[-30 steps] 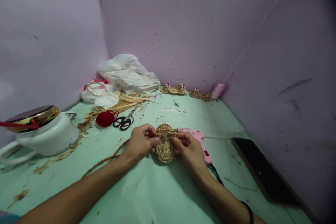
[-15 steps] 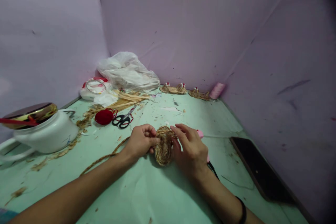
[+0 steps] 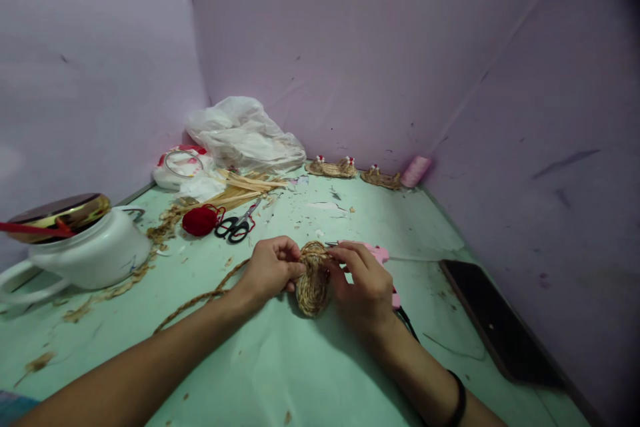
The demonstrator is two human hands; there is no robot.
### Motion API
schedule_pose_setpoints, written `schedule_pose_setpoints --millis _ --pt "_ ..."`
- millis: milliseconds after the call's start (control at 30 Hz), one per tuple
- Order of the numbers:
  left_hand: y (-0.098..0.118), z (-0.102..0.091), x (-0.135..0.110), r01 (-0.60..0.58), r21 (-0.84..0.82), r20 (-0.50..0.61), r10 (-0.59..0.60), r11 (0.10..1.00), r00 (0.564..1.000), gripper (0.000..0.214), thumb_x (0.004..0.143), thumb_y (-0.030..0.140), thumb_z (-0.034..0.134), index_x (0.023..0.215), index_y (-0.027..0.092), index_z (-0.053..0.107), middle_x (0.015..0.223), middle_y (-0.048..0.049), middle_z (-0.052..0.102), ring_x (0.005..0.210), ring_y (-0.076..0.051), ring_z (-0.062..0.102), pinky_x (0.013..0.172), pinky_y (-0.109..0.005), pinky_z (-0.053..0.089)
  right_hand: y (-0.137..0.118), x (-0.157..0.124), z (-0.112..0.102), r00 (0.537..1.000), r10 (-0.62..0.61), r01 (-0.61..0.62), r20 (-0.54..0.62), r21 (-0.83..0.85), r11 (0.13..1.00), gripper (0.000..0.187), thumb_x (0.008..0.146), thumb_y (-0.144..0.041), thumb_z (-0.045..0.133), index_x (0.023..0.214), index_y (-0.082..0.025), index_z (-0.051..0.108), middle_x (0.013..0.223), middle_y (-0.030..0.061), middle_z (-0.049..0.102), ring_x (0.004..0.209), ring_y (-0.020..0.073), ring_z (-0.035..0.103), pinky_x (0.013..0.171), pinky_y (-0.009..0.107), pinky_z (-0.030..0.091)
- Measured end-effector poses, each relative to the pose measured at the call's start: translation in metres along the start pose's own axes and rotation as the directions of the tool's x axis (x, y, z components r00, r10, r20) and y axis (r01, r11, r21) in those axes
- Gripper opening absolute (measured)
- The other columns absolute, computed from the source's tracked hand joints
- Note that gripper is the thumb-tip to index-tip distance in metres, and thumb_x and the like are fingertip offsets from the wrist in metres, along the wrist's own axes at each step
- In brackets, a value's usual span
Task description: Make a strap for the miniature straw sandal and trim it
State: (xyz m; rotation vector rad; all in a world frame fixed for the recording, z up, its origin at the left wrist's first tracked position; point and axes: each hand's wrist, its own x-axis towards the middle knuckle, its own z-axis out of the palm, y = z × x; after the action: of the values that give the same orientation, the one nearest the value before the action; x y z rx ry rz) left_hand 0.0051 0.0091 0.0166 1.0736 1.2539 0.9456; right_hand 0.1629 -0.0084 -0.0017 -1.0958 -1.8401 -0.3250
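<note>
A small oval coil of braided straw rope (image 3: 313,278) rests on the green table (image 3: 310,367) between my hands. My left hand (image 3: 270,269) pinches its left edge, fingers curled. My right hand (image 3: 361,282) grips the right edge, with the thumb and forefinger pressed on the top rim. A loose tail of the braid (image 3: 200,299) trails from the coil to the left, under my left forearm. A pink glue gun (image 3: 379,256) lies just behind my right hand, mostly hidden by it.
Black-handled scissors (image 3: 234,227) and a red yarn ball (image 3: 199,221) lie at the back left beside straw strips (image 3: 240,190). A white pot with a gold lid (image 3: 75,240) stands at the left. A dark phone (image 3: 495,322) lies at the right. Finished straw pieces (image 3: 333,168) line the back wall.
My right hand lifted over the coil with fingers spread, then closed back onto its right rim. My left hand has kept its pinch and the coil has barely moved.
</note>
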Motion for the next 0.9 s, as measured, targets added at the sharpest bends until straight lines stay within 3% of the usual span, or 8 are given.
schedule_pose_setpoints --millis 300,367,433,533,600,667,767,900 --pt "-0.001 -0.001 0.000 0.038 -0.091 0.008 -0.037 0.995 0.999 0.022 0.050 0.012 0.066 0.060 0.016 0.048 0.042 0.0072 0.051 0.029 -0.006 0.044 0.029 -0.014 0.029 0.003 -0.003 -0.005 0.981 0.148 -0.174 0.122 0.235 0.956 0.020 0.075 -0.021 0.061 0.095 -0.018 0.061 0.090 0.0086 0.065 0.081 0.0190 0.061 0.066 0.031 0.051" --pt "-0.001 -0.002 0.000 0.049 -0.117 0.011 -0.048 0.992 0.999 0.023 0.049 0.013 0.067 0.061 0.016 0.048 0.042 0.0067 0.051 0.029 -0.006 0.044 0.029 -0.015 0.029 0.002 -0.001 -0.007 0.957 0.254 -0.285 0.138 0.320 0.903 0.017 0.077 -0.023 0.058 0.093 -0.018 0.061 0.089 0.0075 0.065 0.077 0.0175 0.060 0.063 0.030 0.050" --pt "0.000 -0.003 0.001 0.049 -0.158 0.017 -0.047 0.986 0.999 0.024 0.048 0.014 0.068 0.061 0.016 0.047 0.041 0.0066 0.052 0.029 -0.006 0.043 0.030 -0.015 0.031 0.002 0.003 -0.008 0.866 0.463 -0.497 0.191 0.437 0.750 0.016 0.081 -0.029 0.051 0.089 -0.018 0.060 0.087 0.0067 0.064 0.073 0.0164 0.060 0.059 0.029 0.049" --pt "0.001 -0.006 0.002 0.051 -0.230 0.024 -0.047 0.972 0.999 0.026 0.047 0.014 0.069 0.061 0.016 0.047 0.040 0.0071 0.051 0.028 -0.005 0.042 0.031 -0.015 0.033 0.005 0.009 -0.007 0.608 0.706 -0.748 0.363 0.559 0.357 0.021 0.078 -0.035 0.052 0.084 -0.017 0.060 0.082 0.0057 0.064 0.067 0.0153 0.060 0.053 0.027 0.048" --pt "0.002 -0.007 0.003 0.062 -0.268 0.030 -0.056 0.962 0.998 0.027 0.046 0.014 0.069 0.062 0.016 0.047 0.039 0.0070 0.051 0.029 -0.005 0.042 0.031 -0.015 0.033 0.007 0.011 -0.004 0.475 0.726 -0.808 0.498 0.572 0.136 0.021 0.067 -0.032 0.062 0.080 -0.015 0.061 0.077 0.0042 0.064 0.059 0.0132 0.057 0.048 0.026 0.048" --pt "0.002 -0.009 0.005 0.070 -0.296 0.037 -0.061 0.953 0.997 0.029 0.046 0.014 0.070 0.063 0.016 0.047 0.039 0.0067 0.052 0.029 -0.005 0.043 0.031 -0.014 0.032 0.007 0.012 -0.002 0.384 0.681 -0.836 0.624 0.548 -0.030 0.023 0.058 -0.024 0.069 0.077 -0.014 0.061 0.073 0.0031 0.063 0.055 0.0116 0.056 0.046 0.025 0.047" --pt "0.001 -0.011 0.007 0.069 -0.328 0.045 -0.057 0.942 0.997 0.030 0.047 0.014 0.070 0.065 0.016 0.046 0.041 0.0065 0.053 0.030 -0.005 0.043 0.031 -0.013 0.031 0.005 0.011 0.000 0.339 0.599 -0.833 0.726 0.528 -0.168 0.029 0.052 -0.018 0.072 0.079 -0.013 0.062 0.072 0.0030 0.064 0.058 0.0122 0.057 0.047 0.024 0.047" --pt "0.001 -0.011 0.009 0.056 -0.292 0.026 -0.050 0.955 0.998 0.028 0.047 0.013 0.067 0.064 0.016 0.044 0.043 0.0067 0.053 0.031 -0.004 0.042 0.033 -0.014 0.033 0.001 0.012 -0.002 0.376 0.553 -0.822 0.744 0.543 -0.171 0.029 0.050 -0.014 0.073 0.076 -0.013 0.062 0.070 0.0030 0.065 0.059 0.0120 0.058 0.051 0.024 0.047"
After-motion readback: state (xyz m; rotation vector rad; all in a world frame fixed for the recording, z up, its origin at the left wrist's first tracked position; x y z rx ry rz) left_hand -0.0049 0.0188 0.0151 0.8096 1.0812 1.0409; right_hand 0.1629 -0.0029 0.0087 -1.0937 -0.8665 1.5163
